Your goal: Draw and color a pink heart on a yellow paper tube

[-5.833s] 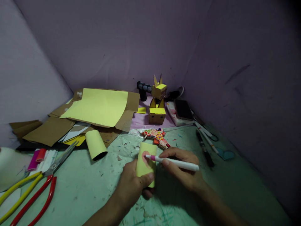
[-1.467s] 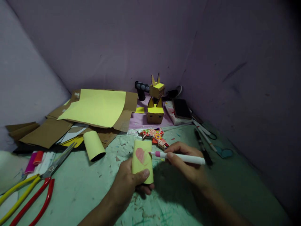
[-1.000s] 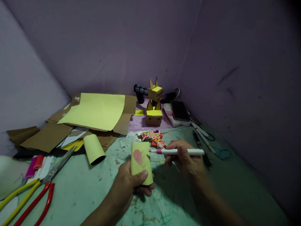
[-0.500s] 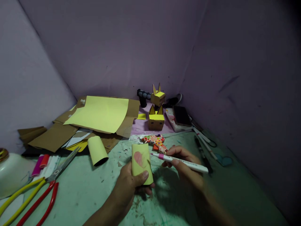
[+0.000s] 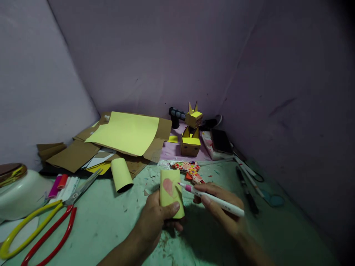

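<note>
My left hand (image 5: 155, 221) grips a yellow paper-covered tube (image 5: 171, 192) upright above the green table, thumb across its lower front. A pink heart shape is coloured on the tube's upper face. My right hand (image 5: 219, 212) holds a white marker with a pink tip (image 5: 213, 199) in a writing grip. The tip sits at the tube's right edge, just beside the heart.
A second yellow tube (image 5: 121, 174) lies to the left. Scissors (image 5: 50, 225) with yellow and red handles, markers (image 5: 59, 182) and a white bowl (image 5: 19, 192) lie far left. Cardboard with yellow paper (image 5: 124, 133), small box figures (image 5: 190, 142), a patterned glue gun (image 5: 190, 169), a phone (image 5: 221, 140) and pens (image 5: 246, 177) lie behind.
Earlier the marker tip was colouring the heart; it then lifted off to the right and has now come back close to the tube's edge. The view has shifted slightly leftward.
</note>
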{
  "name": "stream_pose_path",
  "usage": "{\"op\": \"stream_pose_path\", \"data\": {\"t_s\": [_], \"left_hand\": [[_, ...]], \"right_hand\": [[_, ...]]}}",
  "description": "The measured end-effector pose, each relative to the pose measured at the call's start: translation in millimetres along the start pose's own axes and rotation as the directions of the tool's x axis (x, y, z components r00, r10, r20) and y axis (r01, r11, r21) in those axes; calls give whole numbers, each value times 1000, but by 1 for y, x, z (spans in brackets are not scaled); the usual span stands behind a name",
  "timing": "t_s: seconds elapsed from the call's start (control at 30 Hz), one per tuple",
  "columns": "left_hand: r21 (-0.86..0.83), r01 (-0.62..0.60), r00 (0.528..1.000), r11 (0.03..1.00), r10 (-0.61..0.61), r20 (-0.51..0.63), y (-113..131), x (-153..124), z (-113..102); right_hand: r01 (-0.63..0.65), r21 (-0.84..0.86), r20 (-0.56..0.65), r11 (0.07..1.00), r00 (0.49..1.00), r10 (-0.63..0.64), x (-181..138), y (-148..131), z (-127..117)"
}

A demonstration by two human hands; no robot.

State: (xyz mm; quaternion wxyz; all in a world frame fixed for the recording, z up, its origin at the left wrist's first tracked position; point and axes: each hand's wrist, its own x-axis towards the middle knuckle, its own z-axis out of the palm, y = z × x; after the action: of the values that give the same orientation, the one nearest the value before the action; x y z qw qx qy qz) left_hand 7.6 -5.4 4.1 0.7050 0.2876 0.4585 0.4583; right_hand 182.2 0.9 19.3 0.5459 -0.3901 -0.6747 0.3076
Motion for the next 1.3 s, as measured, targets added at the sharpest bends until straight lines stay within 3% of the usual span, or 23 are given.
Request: {"op": "stream_pose_path", "data": {"t_s": [0.1, 0.37, 0.57, 0.7, 0.83, 1.3], "left_hand": [[34, -25, 999, 999, 24, 29, 0, -1, 0], [132, -45, 999, 990, 43, 21, -4, -1, -2], [125, -52, 999, 991, 51, 12, -5, 1, -2], [147, -54, 999, 988, 53, 9, -5, 1, -2], [136, -44, 999, 990, 42, 21, -2, -3, -1], [131, -12, 1000, 991, 13, -7, 2, -6, 3]], "right_hand": [[100, -42, 26, 994, 995, -99, 0, 2, 0], [218, -165, 105, 962, 974, -203, 3, -5, 2], [167, -204, 69, 965, 985, -156, 2, -8, 2], [201, -196, 137, 960, 975, -176, 2, -8, 2], [167, -210, 80, 963, 985, -153, 4, -9, 2], [185, -250, 112, 950, 980, -162, 3, -11, 1]]}}
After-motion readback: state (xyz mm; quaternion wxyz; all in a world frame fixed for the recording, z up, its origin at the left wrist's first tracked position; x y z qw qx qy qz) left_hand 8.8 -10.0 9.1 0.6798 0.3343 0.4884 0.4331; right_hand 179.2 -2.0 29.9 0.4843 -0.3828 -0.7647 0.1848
